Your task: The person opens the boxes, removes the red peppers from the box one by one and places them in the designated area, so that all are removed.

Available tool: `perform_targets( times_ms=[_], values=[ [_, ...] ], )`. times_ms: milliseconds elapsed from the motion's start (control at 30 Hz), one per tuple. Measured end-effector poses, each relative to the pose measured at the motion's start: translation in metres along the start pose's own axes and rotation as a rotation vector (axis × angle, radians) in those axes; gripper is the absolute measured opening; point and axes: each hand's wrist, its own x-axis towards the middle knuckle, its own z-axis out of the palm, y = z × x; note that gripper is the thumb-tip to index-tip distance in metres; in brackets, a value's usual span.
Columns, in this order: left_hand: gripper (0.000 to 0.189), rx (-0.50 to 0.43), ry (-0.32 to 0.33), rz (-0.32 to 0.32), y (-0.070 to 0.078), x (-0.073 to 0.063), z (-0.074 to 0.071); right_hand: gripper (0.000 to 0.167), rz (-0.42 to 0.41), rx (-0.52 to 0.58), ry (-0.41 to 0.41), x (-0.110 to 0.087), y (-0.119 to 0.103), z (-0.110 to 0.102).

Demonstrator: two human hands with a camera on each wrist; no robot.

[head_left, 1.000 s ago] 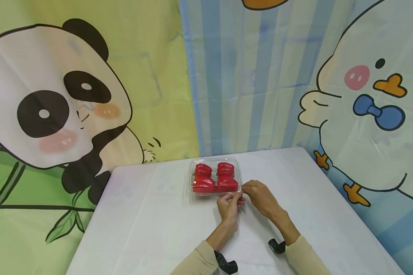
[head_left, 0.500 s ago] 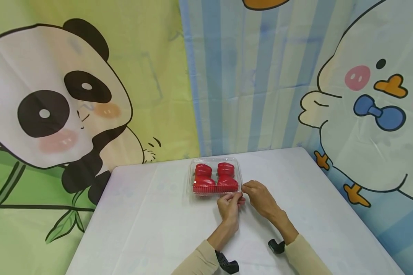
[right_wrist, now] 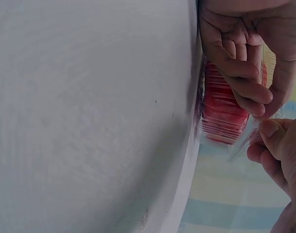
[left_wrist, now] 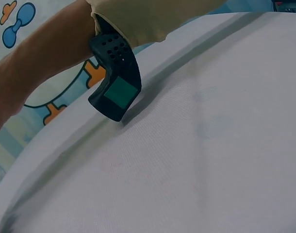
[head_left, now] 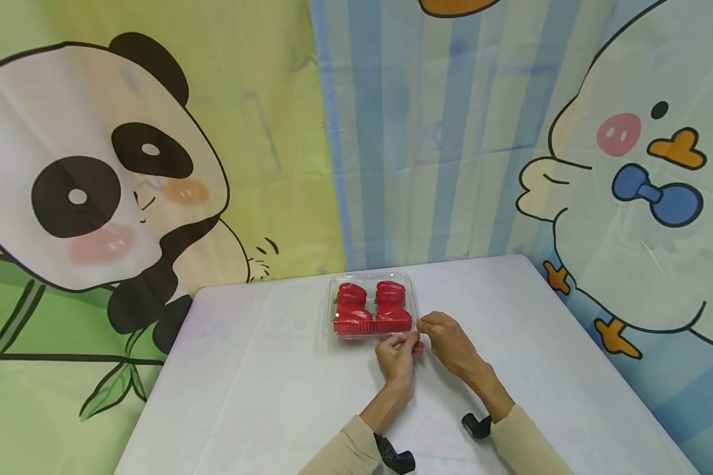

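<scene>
A clear plastic clamshell box [head_left: 372,277] rests on the white table with several red bell peppers [head_left: 390,293] inside. Its lid lies over them. At the box's near right corner my left hand [head_left: 397,359] pinches the plastic edge between thumb and fingers. Just right of it, my right hand [head_left: 451,340] pinches the same corner, its fingertips almost meeting the left ones. From the right wrist, the left hand [right_wrist: 245,53] shows curled fingers in front of the box, and the right hand [right_wrist: 288,150] grips a thin clear flap. The left wrist view shows only the right forearm [left_wrist: 46,53].
The white table [head_left: 261,396] stretches out around the box, its back edge against the curtains. A panda curtain [head_left: 273,132] hangs at the left, and a striped one with a white bird [head_left: 630,257] at the right. Black wrist mounts [head_left: 477,426] sit below both hands.
</scene>
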Motion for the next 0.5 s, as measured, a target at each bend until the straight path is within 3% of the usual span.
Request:
perform_targets(
  times_ms=[500],
  values=[
    [0.014, -0.032, 0.023, 0.021, -0.0017, 0.0014, 0.0024, 0.042, -0.011, -0.014, 0.016, 0.0000, 0.0004, 0.0018]
  ],
)
